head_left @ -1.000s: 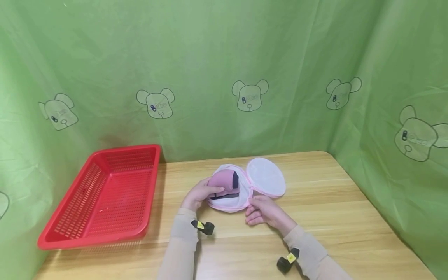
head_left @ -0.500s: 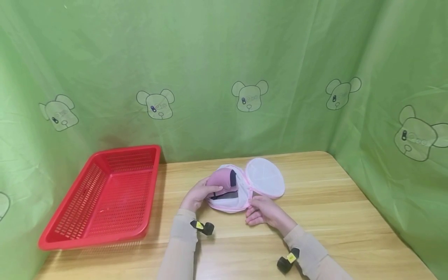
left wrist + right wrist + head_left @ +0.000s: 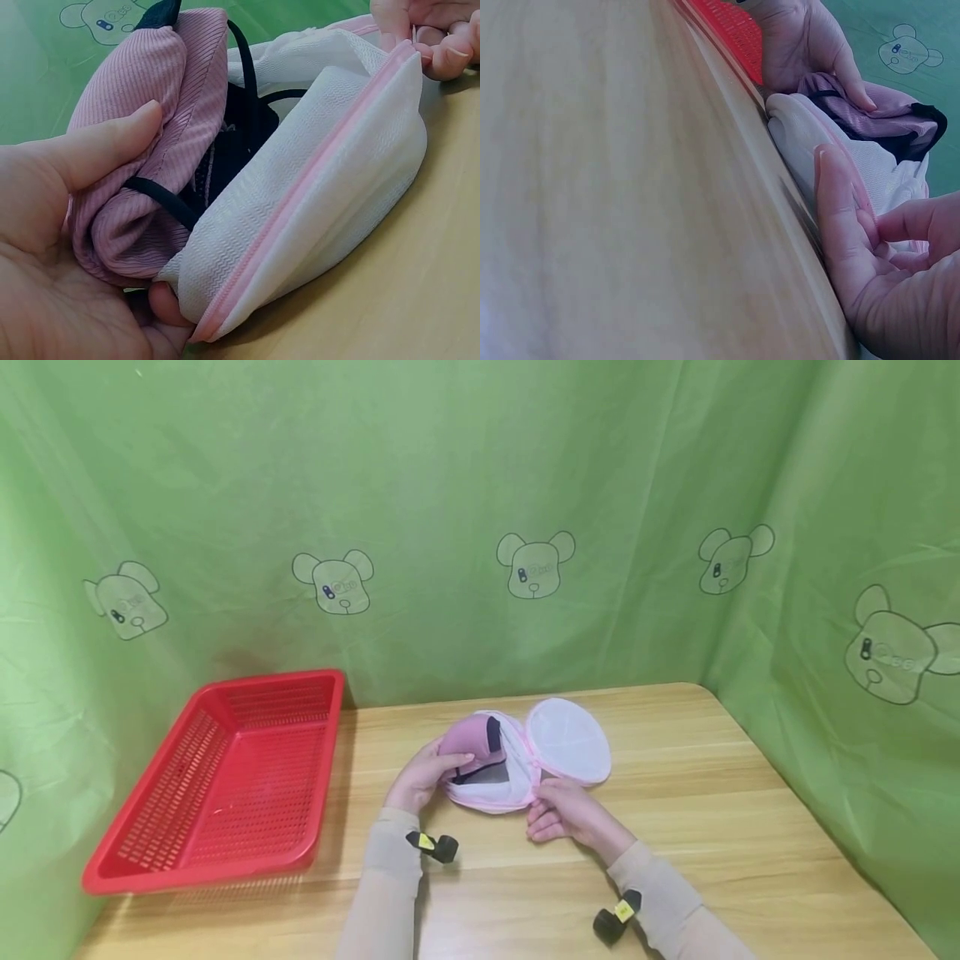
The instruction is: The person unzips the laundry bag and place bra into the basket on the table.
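Observation:
My left hand (image 3: 424, 777) grips a folded pink ribbed bra (image 3: 465, 743) with black straps and edging. The bra sits partly inside a white mesh laundry bag (image 3: 300, 195), over its left side. In the left wrist view, the thumb lies across the bra and a fingertip shows beneath the bag's edge. At the bag's front right rim, my right hand (image 3: 566, 812) pinches the pink zipper edge (image 3: 866, 191) between thumb and finger. The bag's round lid (image 3: 568, 740) is folded back to the right. More dark fabric shows inside the bag, partly hidden.
A red plastic basket (image 3: 324, 777) with slotted walls stands to the left on the wooden table (image 3: 712, 827). Green curtain (image 3: 435, 635) with bear-head prints hangs behind and at both sides. A small black camera is strapped to each wrist.
The bra in my left hand has shifted slightly left and tilted, and more of the bag's inside shows. My right hand has stayed at the rim.

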Action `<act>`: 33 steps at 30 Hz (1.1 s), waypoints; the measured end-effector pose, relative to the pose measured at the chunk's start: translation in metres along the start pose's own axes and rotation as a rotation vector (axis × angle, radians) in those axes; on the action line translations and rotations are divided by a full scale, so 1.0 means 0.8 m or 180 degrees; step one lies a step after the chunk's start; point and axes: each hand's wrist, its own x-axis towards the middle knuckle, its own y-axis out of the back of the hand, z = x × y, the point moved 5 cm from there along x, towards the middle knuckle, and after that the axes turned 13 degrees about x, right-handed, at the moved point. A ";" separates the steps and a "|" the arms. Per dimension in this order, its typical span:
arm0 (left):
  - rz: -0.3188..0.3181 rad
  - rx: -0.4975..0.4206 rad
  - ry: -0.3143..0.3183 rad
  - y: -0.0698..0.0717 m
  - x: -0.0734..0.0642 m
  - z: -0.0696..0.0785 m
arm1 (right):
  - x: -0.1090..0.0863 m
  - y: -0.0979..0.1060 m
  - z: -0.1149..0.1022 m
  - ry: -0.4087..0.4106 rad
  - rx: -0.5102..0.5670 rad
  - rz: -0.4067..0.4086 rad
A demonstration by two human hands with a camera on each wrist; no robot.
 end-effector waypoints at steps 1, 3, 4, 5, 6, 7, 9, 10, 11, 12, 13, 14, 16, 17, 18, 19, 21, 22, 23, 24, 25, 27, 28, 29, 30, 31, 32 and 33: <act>0.0017 -0.0006 0.0014 0.000 0.000 0.000 | 0.000 0.000 0.000 0.0001 0.0002 -0.0002; 0.0056 -0.0039 0.0027 0.001 0.000 0.000 | 0.000 0.000 -0.001 0.0003 0.0012 -0.0003; 0.0073 -0.0061 0.0025 0.002 0.000 0.000 | 0.000 0.000 -0.001 0.0001 0.0012 -0.0011; 0.0087 -0.0089 0.0021 0.002 0.000 0.000 | 0.000 0.000 -0.001 -0.0002 0.0016 -0.0014; 0.0100 -0.0117 0.0017 0.003 0.001 0.000 | 0.000 0.000 -0.001 -0.0006 0.0015 -0.0017; 0.0115 -0.0137 0.0006 0.003 0.001 0.000 | 0.000 0.000 -0.001 -0.0013 0.0021 -0.0013; 0.0143 -0.0164 -0.0022 0.003 0.001 0.000 | -0.001 -0.001 -0.001 -0.0022 0.0015 -0.0024; 0.0154 -0.0172 -0.0034 0.003 0.001 0.000 | -0.001 -0.001 -0.002 -0.0017 0.0005 -0.0034; 0.0166 -0.0185 -0.0038 0.003 0.001 0.000 | -0.001 -0.002 -0.002 -0.0021 0.0006 -0.0025; 0.0176 -0.0183 -0.0050 0.003 0.001 0.000 | -0.001 -0.002 -0.002 -0.0023 0.0003 -0.0016; 0.0189 -0.0182 -0.0061 0.003 0.001 0.000 | -0.001 -0.002 -0.002 -0.0027 0.0003 -0.0006; 0.0203 -0.0191 -0.0064 0.004 0.001 0.000 | -0.002 -0.002 -0.002 -0.0020 -0.0007 -0.0001; 0.0236 -0.0205 -0.0072 0.004 0.001 0.001 | -0.002 -0.002 -0.002 -0.0015 -0.0017 0.0011; 0.0256 -0.0218 -0.0079 0.005 0.001 0.001 | -0.002 -0.002 -0.001 -0.0022 -0.0017 0.0024; 0.0279 -0.0235 -0.0086 0.005 0.001 0.001 | -0.002 -0.002 -0.001 -0.0018 -0.0016 0.0027; 0.0304 -0.0247 -0.0090 0.006 0.001 0.001 | -0.002 -0.001 -0.001 -0.0013 -0.0013 0.0031; 0.0337 -0.0268 -0.0094 0.007 0.000 0.001 | -0.002 -0.001 -0.001 -0.0003 -0.0011 0.0032; 0.0346 -0.0275 -0.0095 0.008 0.001 0.001 | -0.002 0.000 0.000 0.0001 -0.0008 0.0036; 0.0353 -0.0263 -0.0095 0.008 0.000 0.002 | -0.001 0.000 0.000 0.0005 -0.0001 0.0045; 0.0363 -0.0253 -0.0088 0.009 0.000 0.002 | -0.001 0.000 0.000 0.0008 0.0004 0.0047; 0.0373 -0.0233 -0.0086 0.009 -0.001 0.002 | -0.001 0.000 0.000 0.0010 0.0002 0.0047; 0.0404 -0.0205 -0.0084 0.010 -0.001 0.003 | -0.002 0.000 0.000 0.0009 0.0003 0.0037; 0.0428 -0.0186 -0.0082 0.010 -0.001 0.004 | -0.002 0.000 0.000 0.0008 0.0002 0.0034; 0.0451 -0.0188 -0.0079 0.011 -0.001 0.004 | -0.002 -0.001 0.000 0.0004 0.0001 0.0027; 0.0480 -0.0192 -0.0077 0.012 -0.001 0.005 | -0.002 -0.001 -0.001 0.0001 -0.0003 0.0022; 0.0502 -0.0191 -0.0079 0.013 -0.001 0.006 | -0.002 -0.001 -0.001 0.0000 -0.0004 0.0018; 0.0522 -0.0194 -0.0092 0.014 -0.002 0.007 | -0.002 -0.001 -0.001 -0.0004 -0.0002 0.0017; 0.0545 -0.0209 -0.0103 0.016 -0.002 0.008 | -0.002 -0.001 -0.001 -0.0007 -0.0002 0.0020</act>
